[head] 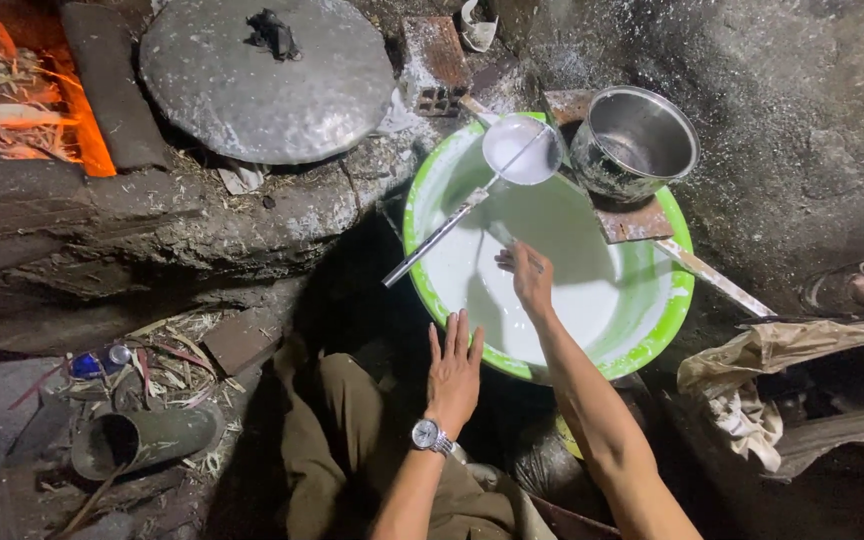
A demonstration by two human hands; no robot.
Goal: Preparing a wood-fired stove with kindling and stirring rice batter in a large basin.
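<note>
My right hand (530,280) over the white liquid in the basin (422,205), fingers loosely curled, grasping nothing I can see, left hand (454,375) released, flat at basin's near rim, ladle (512,160) across far edge

Viewpoint: head-worn camera, the only view
Direction: looking steeply down over the wearer's forearms
Nearness: close above the round green-rimmed basin of white liquid (674,300)

Scene was dim overall. Fire (12,90) glowed orange at upper left, blown out. White liquid in the green basin (432,290) at centre reflected brightest. Deep shadow filled lower centre and right. Edges bent by wide-angle distortion; the raised right hand (530,280) was slightly blurred.
</note>
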